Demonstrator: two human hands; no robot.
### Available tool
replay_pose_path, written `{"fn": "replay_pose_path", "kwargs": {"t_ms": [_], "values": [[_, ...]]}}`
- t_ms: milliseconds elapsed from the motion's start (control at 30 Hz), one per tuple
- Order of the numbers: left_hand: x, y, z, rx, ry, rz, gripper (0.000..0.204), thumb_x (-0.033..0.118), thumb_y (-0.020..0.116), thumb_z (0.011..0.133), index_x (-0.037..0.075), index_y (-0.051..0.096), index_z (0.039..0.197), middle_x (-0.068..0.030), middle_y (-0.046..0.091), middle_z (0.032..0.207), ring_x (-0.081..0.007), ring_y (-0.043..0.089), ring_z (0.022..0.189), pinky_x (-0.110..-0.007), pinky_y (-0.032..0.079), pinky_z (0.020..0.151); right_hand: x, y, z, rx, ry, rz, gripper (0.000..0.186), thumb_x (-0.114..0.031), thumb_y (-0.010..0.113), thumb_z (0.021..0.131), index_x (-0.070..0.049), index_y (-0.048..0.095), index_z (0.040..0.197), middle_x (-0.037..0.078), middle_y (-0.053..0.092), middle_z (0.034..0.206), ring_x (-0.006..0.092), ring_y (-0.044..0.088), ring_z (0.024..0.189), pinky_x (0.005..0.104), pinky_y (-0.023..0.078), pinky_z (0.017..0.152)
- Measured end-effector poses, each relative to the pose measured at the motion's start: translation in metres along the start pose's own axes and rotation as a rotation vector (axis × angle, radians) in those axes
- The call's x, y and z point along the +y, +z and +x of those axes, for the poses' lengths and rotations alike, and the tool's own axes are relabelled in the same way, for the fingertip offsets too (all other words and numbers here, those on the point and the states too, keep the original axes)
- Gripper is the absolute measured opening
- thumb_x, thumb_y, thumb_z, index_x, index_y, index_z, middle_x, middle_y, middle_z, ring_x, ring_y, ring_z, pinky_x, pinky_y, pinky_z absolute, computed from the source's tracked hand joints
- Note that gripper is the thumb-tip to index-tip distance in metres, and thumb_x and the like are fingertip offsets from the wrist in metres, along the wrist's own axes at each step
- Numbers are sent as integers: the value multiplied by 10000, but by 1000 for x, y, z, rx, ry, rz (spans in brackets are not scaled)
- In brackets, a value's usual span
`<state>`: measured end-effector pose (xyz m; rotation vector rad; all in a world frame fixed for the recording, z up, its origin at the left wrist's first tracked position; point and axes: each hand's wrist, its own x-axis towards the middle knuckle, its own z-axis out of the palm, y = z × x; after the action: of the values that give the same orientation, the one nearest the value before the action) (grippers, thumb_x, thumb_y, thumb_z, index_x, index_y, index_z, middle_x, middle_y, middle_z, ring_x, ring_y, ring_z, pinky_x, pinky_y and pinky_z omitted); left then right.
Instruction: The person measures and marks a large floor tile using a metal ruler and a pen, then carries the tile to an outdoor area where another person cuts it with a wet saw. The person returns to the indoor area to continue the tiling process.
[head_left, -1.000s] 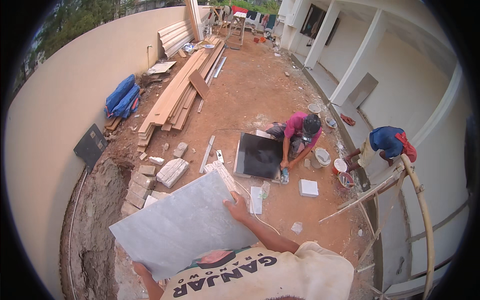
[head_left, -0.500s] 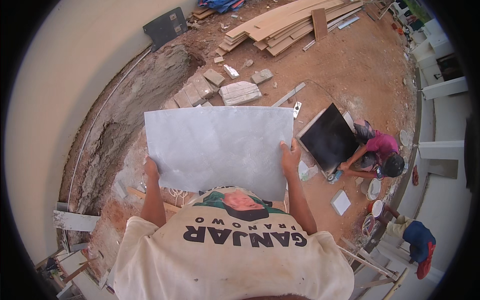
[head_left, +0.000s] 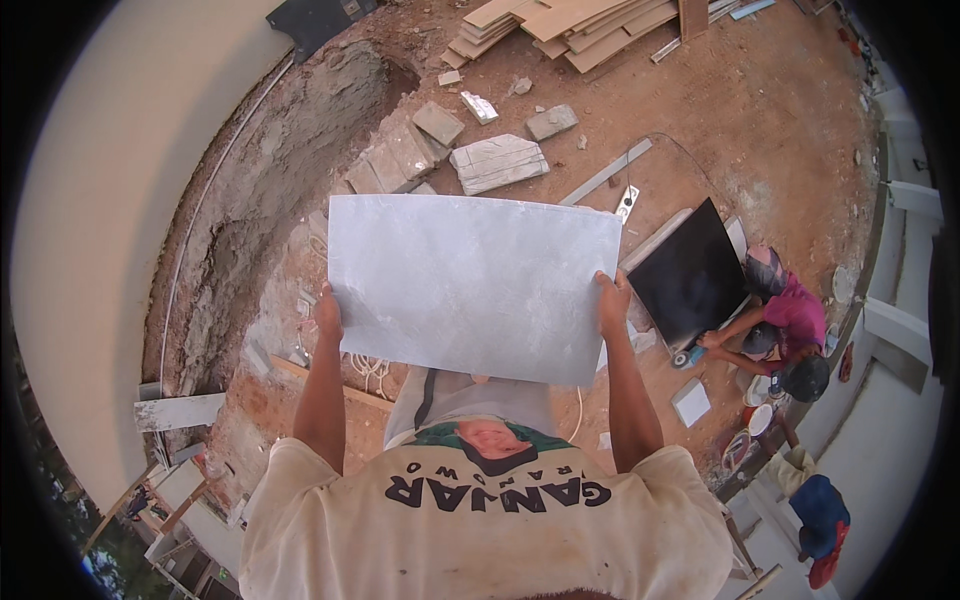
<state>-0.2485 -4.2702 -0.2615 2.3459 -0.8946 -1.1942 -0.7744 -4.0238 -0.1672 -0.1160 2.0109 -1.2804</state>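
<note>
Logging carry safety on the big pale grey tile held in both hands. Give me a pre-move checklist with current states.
1. Left hand grips the left edge of the large pale grey square tile: ok.
2. Right hand grips the tile's right edge: ok.
3. Tile held roughly level, clear of the ground: ok.
4. Ground under the tile visible to the carrier: not ok, the tile hides it.
5. Path free of trip hazards: not ok, loose grey stone slabs and a white coiled cord lie close by.
6. Crouching person in the magenta shirt beside the black square tile stands clear of the carried tile: ok, apart to the right.
</note>
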Motion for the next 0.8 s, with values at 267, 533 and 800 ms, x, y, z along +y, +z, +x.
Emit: {"fn": "replay_pose_path", "kwargs": {"t_ms": [267,533,800], "values": [[46,103,134,-44,115,177,605,466,511,944,-100,636,1116,-248,651,1120,-325,618,1035,-407,447,919,34,92,115,11,208,-15,278,-122,586,859,-10,628,1110,54,655,974,158,586,848,301,450,810],[61,210,277,-44,53,95,563,441,525,938,-77,651,1116,-198,657,1111,-309,604,1048,-378,445,927,128,192,272,-3,281,-113,313,-148,581,876,-14,602,1158,89,628,1091,199,557,1018,356,421,910],[40,285,392,-62,20,-31,557,417,535,931,-77,617,1174,-188,636,1165,-286,595,1053,-364,431,953,207,279,390,-18,332,-126,346,-175,570,885,-22,588,1195,97,623,1124,218,573,1005,383,436,920]]}}
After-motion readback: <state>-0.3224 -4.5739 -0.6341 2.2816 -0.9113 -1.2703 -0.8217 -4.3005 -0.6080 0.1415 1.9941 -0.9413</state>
